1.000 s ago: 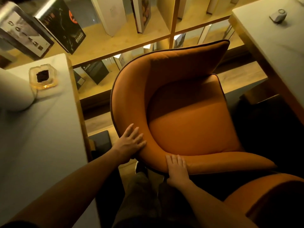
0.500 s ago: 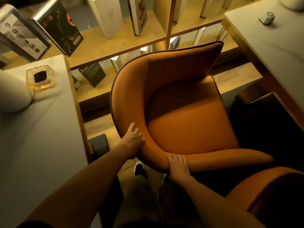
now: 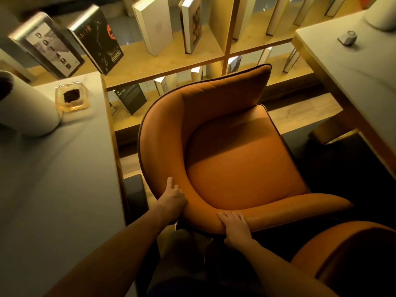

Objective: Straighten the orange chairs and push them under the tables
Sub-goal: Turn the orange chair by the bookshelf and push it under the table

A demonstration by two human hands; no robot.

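A: Your fingers (image 3: 230,217) on the right hand (image 3: 235,229) lie flat over the top of the orange chair (image 3: 235,168), along the near edge of its curved back. They press on it more than they grip.

B: And the other side?

A: Your left hand (image 3: 172,197) is wrapped around the outer rim of the same chair, thumb up along the edge, fingers curled behind where you cannot see them. That one is clenched on the rim.

B: Where does the chair stand?

A: Between the two desks, seat facing right. The left desk (image 3: 53,189) is just beside its back; the right desk (image 3: 353,71) is well apart from the seat. A bookshelf (image 3: 171,61) runs behind it.

B: Anything on the desks?

A: On the left, a glass ashtray (image 3: 71,96) next to a white cylinder (image 3: 25,108). On the right, a small grey object (image 3: 348,37). A second orange chair (image 3: 353,254) sits at your lower right, near the first.
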